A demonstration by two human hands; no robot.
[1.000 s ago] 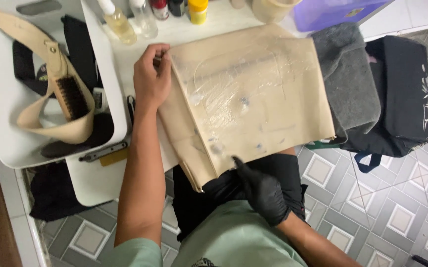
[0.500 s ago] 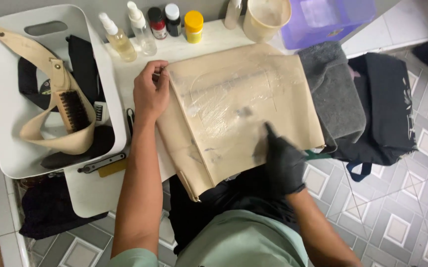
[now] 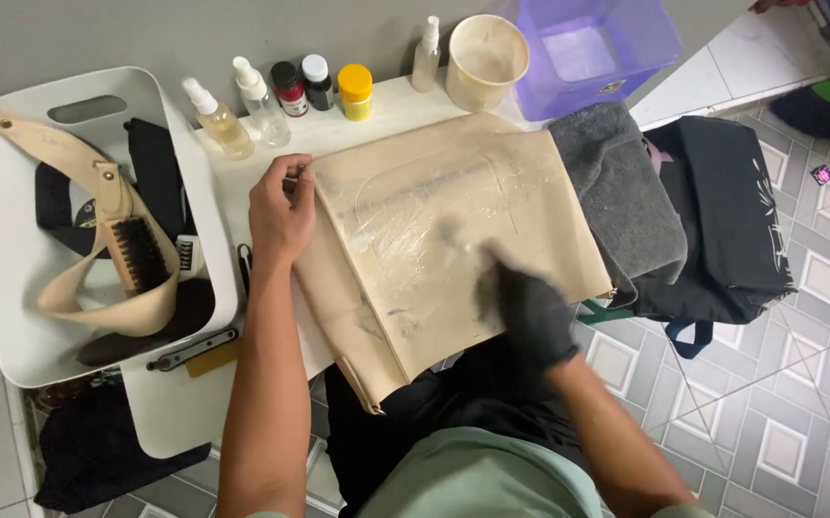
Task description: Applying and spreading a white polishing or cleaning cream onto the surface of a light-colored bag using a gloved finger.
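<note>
A flat beige leather bag with wet smears on its face lies on the white table. My bare left hand pinches the bag's upper left edge and holds it down. My right hand, in a black glove, rests on the middle of the bag and is blurred by motion. The blur hides whether anything is in its fingers.
A white bin at left holds a beige strap and a brush. Spray bottles, small jars, a cream cup and a purple tub line the back. A grey cloth and a black bag lie at right.
My gloved right hand has slid from the bag's lower edge up and right across its face. My left hand has kept its grip on the edge.
</note>
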